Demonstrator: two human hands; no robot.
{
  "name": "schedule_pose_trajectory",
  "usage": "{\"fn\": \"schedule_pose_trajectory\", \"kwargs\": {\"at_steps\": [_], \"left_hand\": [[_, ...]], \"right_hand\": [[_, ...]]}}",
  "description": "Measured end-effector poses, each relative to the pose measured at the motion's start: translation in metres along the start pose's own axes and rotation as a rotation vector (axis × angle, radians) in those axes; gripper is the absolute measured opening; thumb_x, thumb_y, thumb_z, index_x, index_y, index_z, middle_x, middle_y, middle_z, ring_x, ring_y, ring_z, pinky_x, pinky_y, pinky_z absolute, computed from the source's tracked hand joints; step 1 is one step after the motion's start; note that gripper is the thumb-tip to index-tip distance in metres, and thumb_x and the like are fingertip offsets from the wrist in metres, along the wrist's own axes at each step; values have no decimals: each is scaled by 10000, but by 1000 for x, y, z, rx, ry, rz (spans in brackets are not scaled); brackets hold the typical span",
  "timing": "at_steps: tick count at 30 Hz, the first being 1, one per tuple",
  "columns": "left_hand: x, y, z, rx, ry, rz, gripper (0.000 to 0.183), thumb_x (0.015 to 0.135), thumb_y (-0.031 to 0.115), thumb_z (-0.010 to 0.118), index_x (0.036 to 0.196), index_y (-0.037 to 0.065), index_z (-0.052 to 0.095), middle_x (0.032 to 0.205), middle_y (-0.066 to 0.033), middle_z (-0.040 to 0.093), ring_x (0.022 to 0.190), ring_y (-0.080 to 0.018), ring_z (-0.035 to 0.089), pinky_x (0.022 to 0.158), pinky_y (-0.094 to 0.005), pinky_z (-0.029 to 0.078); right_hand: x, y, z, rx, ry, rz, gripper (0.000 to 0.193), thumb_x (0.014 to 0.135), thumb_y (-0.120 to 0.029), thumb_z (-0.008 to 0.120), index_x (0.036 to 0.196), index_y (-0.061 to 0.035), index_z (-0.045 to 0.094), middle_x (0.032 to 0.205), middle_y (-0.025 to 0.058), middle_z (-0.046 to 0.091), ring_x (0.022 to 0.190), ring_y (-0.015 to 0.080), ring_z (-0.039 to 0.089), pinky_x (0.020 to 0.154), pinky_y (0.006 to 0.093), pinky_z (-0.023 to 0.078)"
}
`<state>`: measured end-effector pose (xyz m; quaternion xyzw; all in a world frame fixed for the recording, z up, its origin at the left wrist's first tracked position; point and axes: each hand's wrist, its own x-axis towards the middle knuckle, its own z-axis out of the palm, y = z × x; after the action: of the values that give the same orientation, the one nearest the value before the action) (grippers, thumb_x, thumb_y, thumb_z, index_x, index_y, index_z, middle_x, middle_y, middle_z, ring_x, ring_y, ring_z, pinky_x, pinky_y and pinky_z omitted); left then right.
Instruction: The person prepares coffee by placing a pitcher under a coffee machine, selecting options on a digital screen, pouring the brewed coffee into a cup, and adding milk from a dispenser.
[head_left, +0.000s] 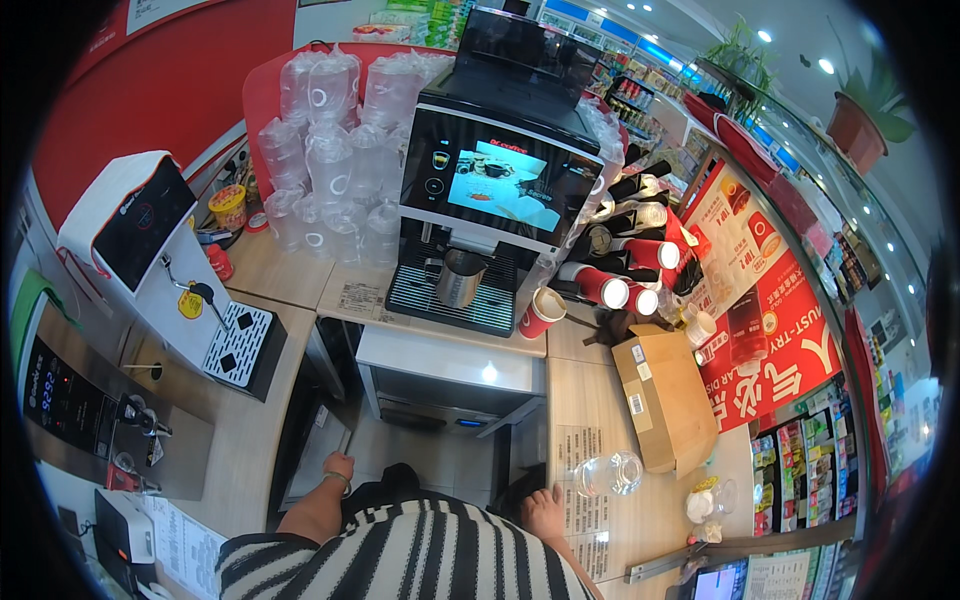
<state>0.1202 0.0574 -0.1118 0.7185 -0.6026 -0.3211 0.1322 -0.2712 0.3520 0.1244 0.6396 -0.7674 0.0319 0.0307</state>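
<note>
My left hand point(338, 466) hangs low below the left counter, beside a grey panel point(318, 452). Its fingers look curled in, and what they hold, if anything, is hidden. At the edge of the right-hand counter point(590, 400) rests my right hand point(543, 514), fingers apart and holding nothing. A clear round plastic lid or bowl point(610, 474) lies on that counter near it. Ahead stands a black coffee machine point(500, 180) with a lit screen. A steel milk pitcher point(461, 277) sits on its drip tray, and a red paper cup point(542, 312) stands beside it.
Stacked clear plastic cups point(330, 150) fill the back left. A white dispenser point(140, 240) with a drip tray stands left, nearer a steel machine point(100, 420). At right are stacked paper cups point(610, 290), an open cardboard box point(665, 400) and a red poster point(780, 340).
</note>
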Motion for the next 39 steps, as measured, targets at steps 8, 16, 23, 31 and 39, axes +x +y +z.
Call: {"fn": "schedule_pose_trajectory", "kwargs": {"at_steps": [8,16,23,31,39], "left_hand": [[-3,3,-5,21,-14,0,233,816,275,716,797,48,666,660,-152,676,568,-291,675,598,-413,553],[-4,13,-12,-20,-181,-172,273,824,308,691,921,53,703,993,-204,698,984,-398,646,895,-478,507],[9,-14,6,-98,-160,-184,221,846,276,669,891,62,697,962,-200,698,963,-397,650,851,-478,521],[25,-24,10,731,-352,363,192,815,218,695,961,105,750,1065,-145,686,961,-323,680,840,-436,548],[28,-12,7,199,-358,46,119,795,179,699,853,87,748,865,-121,714,809,-259,708,715,-400,570]], "right_hand": [[1,0,1,-9,-21,3,53,783,-169,667,775,-118,677,812,53,580,958,245,580,1104,557,298],[-2,1,3,-20,-2,-4,90,801,-180,632,751,-108,652,805,64,586,949,252,583,1106,554,306],[2,-2,-2,-11,5,-14,112,823,-177,598,749,-101,633,804,70,587,951,256,586,1108,554,316],[2,-1,-1,-16,-25,-7,117,830,-183,592,758,-104,640,813,67,591,953,254,589,1108,560,314],[2,1,0,-32,-49,-10,117,843,-192,588,782,-112,647,822,58,591,968,247,586,1112,552,311]]}}
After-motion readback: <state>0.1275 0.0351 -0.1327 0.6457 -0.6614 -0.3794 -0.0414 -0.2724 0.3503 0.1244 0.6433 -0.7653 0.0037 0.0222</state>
